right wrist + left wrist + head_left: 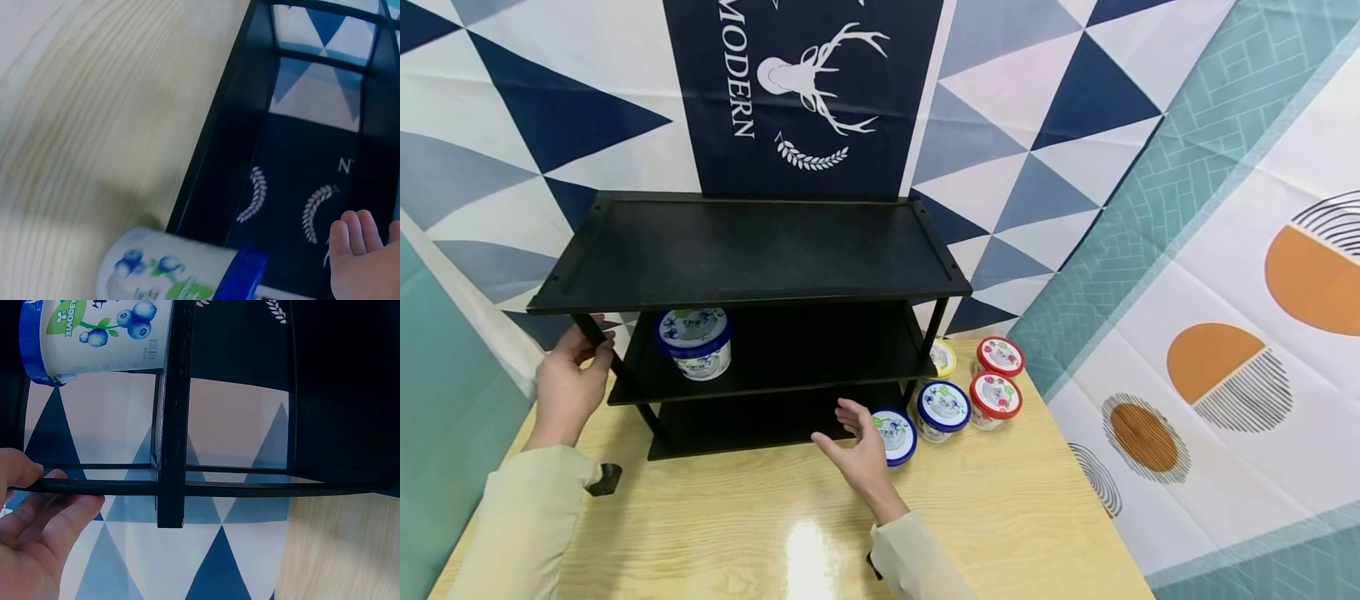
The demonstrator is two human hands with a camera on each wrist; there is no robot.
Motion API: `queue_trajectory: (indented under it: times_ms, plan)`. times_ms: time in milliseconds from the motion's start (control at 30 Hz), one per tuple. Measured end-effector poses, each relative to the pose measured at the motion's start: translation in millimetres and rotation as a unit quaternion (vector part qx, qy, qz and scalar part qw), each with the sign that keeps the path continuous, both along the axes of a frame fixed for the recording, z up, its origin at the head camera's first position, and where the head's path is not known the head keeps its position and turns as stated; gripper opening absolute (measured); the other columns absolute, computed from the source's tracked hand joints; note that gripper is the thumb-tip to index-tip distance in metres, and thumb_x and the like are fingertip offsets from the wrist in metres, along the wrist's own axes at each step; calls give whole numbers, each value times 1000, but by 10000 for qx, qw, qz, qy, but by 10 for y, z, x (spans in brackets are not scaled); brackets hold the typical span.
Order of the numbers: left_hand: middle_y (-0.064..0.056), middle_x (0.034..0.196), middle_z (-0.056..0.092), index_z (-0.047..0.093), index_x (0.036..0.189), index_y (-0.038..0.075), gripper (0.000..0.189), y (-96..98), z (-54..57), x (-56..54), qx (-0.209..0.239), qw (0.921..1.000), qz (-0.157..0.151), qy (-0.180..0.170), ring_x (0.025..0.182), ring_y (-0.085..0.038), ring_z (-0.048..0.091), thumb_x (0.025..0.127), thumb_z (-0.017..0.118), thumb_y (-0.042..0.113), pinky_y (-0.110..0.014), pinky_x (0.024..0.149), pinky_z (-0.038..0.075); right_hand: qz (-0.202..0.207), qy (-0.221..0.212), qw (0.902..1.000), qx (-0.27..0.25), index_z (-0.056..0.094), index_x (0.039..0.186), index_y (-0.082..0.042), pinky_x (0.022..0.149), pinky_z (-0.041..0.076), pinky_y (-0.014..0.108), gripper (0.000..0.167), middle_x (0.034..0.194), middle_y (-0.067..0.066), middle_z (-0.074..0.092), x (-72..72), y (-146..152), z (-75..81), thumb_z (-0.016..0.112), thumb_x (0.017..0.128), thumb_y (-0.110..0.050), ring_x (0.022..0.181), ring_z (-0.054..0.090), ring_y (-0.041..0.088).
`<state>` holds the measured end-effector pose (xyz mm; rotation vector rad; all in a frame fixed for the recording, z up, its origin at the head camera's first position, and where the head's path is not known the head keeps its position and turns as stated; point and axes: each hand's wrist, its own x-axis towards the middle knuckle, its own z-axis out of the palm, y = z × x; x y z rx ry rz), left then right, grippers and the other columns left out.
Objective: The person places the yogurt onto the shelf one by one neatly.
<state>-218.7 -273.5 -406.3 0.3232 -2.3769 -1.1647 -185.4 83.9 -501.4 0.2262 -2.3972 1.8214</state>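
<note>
A black three-tier shelf [760, 254] stands on the wooden table. My left hand [571, 390] holds its front left post, thumb on one side and fingers on the other in the left wrist view. On the middle tier, near that post, sits a blueberry yogurt tub [702, 365] with a blue lid. My right hand [861, 458] is held out with fingers extended and nothing in it, in front of the bottom tier's right part. Just beside it is another blue-lidded tub [901, 435], partly hidden by the hand in the head view; its blueberry print shows in the right wrist view.
Right of the shelf stand another blue-lidded tub [943, 407], two red-lidded tubs [996, 392] and a yellow-lidded tub [943, 357] partly behind the shelf post. A patterned cloth [1000, 125] hangs behind the shelf. The table's right edge [1086, 467] slopes away beyond the tubs.
</note>
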Motion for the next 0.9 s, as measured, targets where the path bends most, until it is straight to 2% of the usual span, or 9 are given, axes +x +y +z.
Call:
queue_trajectory:
  times_ms: [167,267,400,500,600,733,900]
  plan:
    - [2,113,67,55,129,11,37,5,-3,-10,9,10000,6,41,88,17,53,95,48,22,-2,72,35,-248,-99,9996,-43,49,130,-15,102,40,42,59,123,9,56,-8,164,-52,76,79,-27,116,52,26]
    - [-4,116,67,55,129,11,37,7,-7,-14,1,10000,19,35,87,19,50,94,48,20,-2,72,35,-482,-217,9986,-95,49,130,-12,102,40,42,60,123,13,56,-9,259,-60,77,78,-22,116,52,28]
    - [-14,118,65,54,130,10,37,6,-8,-14,1,10000,53,-24,85,22,46,95,48,18,-3,72,34,-674,-186,9972,-278,49,128,0,102,38,48,60,121,24,54,41,351,52,77,76,-11,115,51,38]
    - [-17,120,63,53,131,11,37,4,-5,-10,15,9999,62,-83,85,22,45,95,48,19,-3,72,35,-806,-262,9960,-273,49,127,4,102,37,50,60,121,27,54,89,413,144,77,75,-7,115,50,41]
    - [-15,120,63,53,132,12,38,3,-3,-7,33,9999,34,-132,87,21,46,95,47,21,-5,74,35,-977,-412,9942,-198,49,127,2,104,36,49,59,122,26,54,109,487,156,77,76,-6,116,50,40]
    - [-12,120,64,52,133,13,38,10,-2,-9,52,9999,8,-105,89,21,47,95,47,21,-5,74,35,-1221,-378,9917,-116,49,126,3,104,36,50,58,121,27,54,128,586,133,76,75,-5,116,50,41]
    - [-9,119,65,54,131,12,37,21,-2,-11,88,10000,40,-6,82,24,42,95,49,18,-3,72,35,-1453,-297,9889,89,49,126,4,102,36,50,58,125,25,54,155,690,86,76,76,-6,117,49,39]
